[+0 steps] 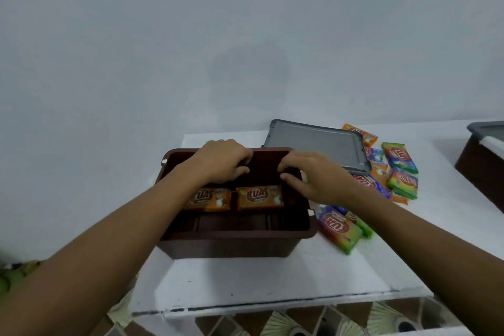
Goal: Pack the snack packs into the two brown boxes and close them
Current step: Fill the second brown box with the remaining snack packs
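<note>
Your left hand (pixel 223 161) and right hand (pixel 308 174) are both down inside the far half of the open brown box (pixel 237 234), close together but not touching. The fingers of each are curled downward with the thumbs tucked under. The dark interior hides whatever may lie beneath them, so you cannot tell whether either has hold of anything.

Just near of your hands, two orange snack packs (pixel 259 198) lie flat on the box floor, side by side. Their long axes run left to right and their logos face up, reading upright towards you.

The box sits on the white bench (pixel 272 281), its long axis also running left to right. Its grey lid (pixel 316 144) lies flat on the bench just beyond the box's far right corner.

Loose packs (pixel 399 158) in green, blue and orange are scattered to the right of the lid, pointing at mixed angles. A few more are piled against the box's near right corner. At the far right edge stands a second brown box (pixel 477 166), only partly in view.
</note>
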The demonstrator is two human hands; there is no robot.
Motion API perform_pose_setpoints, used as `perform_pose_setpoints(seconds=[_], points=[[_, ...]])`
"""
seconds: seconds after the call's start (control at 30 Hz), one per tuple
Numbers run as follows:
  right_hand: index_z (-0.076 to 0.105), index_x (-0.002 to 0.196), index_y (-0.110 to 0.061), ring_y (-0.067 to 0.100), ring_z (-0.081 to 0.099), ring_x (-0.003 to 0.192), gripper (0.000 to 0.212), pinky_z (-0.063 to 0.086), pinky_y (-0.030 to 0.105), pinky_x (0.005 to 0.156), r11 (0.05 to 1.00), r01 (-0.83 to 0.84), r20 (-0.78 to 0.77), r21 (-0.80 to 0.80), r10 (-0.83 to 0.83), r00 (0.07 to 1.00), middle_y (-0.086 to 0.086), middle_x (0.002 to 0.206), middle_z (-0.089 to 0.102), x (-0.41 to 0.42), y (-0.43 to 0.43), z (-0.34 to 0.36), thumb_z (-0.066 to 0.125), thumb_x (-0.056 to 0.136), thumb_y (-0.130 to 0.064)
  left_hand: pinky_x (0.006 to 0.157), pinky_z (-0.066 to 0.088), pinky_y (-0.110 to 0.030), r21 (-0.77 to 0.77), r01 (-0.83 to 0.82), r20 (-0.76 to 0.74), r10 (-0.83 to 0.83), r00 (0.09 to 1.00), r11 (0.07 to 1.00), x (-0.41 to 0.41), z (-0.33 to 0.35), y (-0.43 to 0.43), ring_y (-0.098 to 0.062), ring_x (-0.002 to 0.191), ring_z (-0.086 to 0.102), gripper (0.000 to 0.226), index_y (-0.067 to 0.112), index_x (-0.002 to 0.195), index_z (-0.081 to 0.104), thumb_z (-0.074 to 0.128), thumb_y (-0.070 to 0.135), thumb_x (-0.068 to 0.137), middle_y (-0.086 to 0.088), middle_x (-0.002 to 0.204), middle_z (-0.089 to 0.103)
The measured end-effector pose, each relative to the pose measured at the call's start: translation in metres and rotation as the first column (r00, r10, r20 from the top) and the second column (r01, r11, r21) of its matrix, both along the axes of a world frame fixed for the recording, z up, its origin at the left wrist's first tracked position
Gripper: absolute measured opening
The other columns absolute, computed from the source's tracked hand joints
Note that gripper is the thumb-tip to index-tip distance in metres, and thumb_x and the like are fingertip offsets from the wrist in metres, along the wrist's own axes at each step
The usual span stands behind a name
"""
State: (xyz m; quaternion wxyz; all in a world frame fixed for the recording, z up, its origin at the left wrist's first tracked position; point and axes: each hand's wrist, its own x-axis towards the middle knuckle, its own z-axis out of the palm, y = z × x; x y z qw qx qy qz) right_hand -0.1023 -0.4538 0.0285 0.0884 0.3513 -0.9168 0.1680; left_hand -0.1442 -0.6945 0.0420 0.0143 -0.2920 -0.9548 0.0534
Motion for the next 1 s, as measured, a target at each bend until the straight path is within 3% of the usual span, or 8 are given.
perform_pose_setpoints(seconds=[0.1, 0.2, 0.27, 0.4, 0.53, 0.6, 0.73, 1.0], points=[[0.061, 0.095, -0.021, 0.013, 0.055, 0.084, 0.006, 0.049, 0.035, 0.073, 0.971, 0.168, -0.059, -0.168, -0.18, 0.982, -0.006, 0.09, 0.06, 0.002, 0.057, -0.023, 0.056, 0.092, -0.022, 0.066, 0.044, -0.032, 0.166, 0.074, -0.086, -0.06, 0.994, 0.983, 0.002, 0.01, 0.032, -0.013, 0.083, 0.05, 0.014, 0.024, 0.09, 0.053, 0.051, 0.038, 0.095, 0.01, 0.088, 0.048], [0.06, 0.12, -0.021, 0.021, 0.052, 0.111, 0.033, 0.049, 0.039, 0.089, 0.865, 0.491, 0.038, 0.108, -0.497, 0.867, 0.002, 0.121, 0.058, 0.0, 0.117, -0.056, 0.059, 0.091, -0.037, 0.065, 0.039, -0.031, 0.238, 0.139, -0.135, -0.109, 0.985, 0.961, 0.001, 0.015, 0.073, -0.011, 0.088, 0.046, 0.014, 0.023, 0.094, 0.056, 0.052, 0.037, 0.094, 0.009, 0.092, 0.046], [0.053, 0.134, -0.025, 0.025, 0.043, 0.126, 0.051, 0.048, 0.042, 0.097, 0.798, 0.539, 0.074, 0.269, -0.575, 0.815, 0.003, 0.144, 0.042, 0.007, 0.145, -0.072, 0.057, 0.09, -0.05, 0.067, 0.039, -0.03, 0.242, 0.178, -0.139, -0.147, 0.979, 0.954, 0.002, 0.016, 0.105, -0.012, 0.093, 0.048, 0.015, 0.023, 0.097, 0.057, 0.052, 0.037, 0.093, 0.007, 0.097, 0.05], [0.064, 0.122, -0.027, 0.024, 0.041, 0.133, 0.04, 0.05, 0.042, 0.09, 0.796, 0.595, 0.113, 0.108, -0.604, 0.789, 0.004, 0.153, 0.031, 0.023, 0.168, -0.08, 0.065, 0.087, -0.046, 0.071, 0.04, -0.031, 0.171, 0.16, -0.023, -0.158, 0.987, 0.972, 0.007, 0.011, 0.17, -0.014, 0.093, 0.051, 0.02, 0.022, 0.102, 0.059, 0.053, 0.039, 0.093, 0.006, 0.102, 0.055], [0.065, 0.107, -0.021, 0.029, 0.031, 0.139, 0.033, 0.046, 0.043, 0.096, 0.808, 0.589, 0.15, 0.023, -0.585, 0.797, 0.012, 0.152, 0.032, 0.032, 0.191, -0.084, 0.075, 0.08, -0.037, 0.066, 0.04, -0.032, 0.017, 0.051, 0.153, -0.053, 0.987, 0.999, 0.013, -0.008, 0.23, -0.023, 0.079, 0.055, 0.024, 0.012, 0.089, 0.058, 0.057, 0.036, 0.092, -0.006, 0.094, 0.061], [0.057, 0.113, -0.02, 0.03, 0.027, 0.137, 0.048, 0.044, 0.042, 0.098, 0.798, 0.602, 0.18, -0.024, -0.589, 0.788, 0.013, 0.149, 0.03, 0.039, 0.206, -0.086, 0.08, 0.074, -0.037, 0.064, 0.041, -0.033, -0.055, -0.013, 0.238, 0.026, 0.971, 0.998, 0.016, -0.023, 0.253, -0.024, 0.071, 0.055, 0.027, 0.008, 0.08, 0.055, 0.059, 0.033, 0.091, -0.013, 0.095, 0.065], [0.041, 0.129, -0.02, 0.023, 0.033, 0.131, 0.078, 0.049, 0.037, 0.097, 0.754, 0.655, 0.293, -0.059, -0.614, 0.733, 0.007, 0.143, 0.025, 0.051, 0.232, -0.083, 0.085, 0.068, -0.038, 0.075, 0.049, -0.037, -0.12, -0.152, 0.283, 0.18, 0.942, 0.981, 0.019, -0.053, 0.275, -0.031, 0.098, 0.061, 0.033, 0.006, 0.113, 0.059, 0.061, 0.029, 0.089, -0.015, 0.113, 0.063], [0.001, 0.153, -0.029, 0.025, 0.051, 0.124, 0.117, 0.056, 0.038, 0.09, 0.761, 0.615, 0.475, 0.208, -0.628, 0.616, 0.009, 0.148, 0.037, 0.057, 0.255, -0.074, 0.084, 0.07, -0.04, 0.097, 0.044, -0.046, -0.018, -0.462, 0.347, 0.439, 0.829, 0.887, 0.011, -0.061, 0.285, -0.038, 0.126, 0.044, 0.076, 0.007, 0.135, 0.041, 0.08, 0.032, 0.076, -0.018, 0.136, 0.048]])
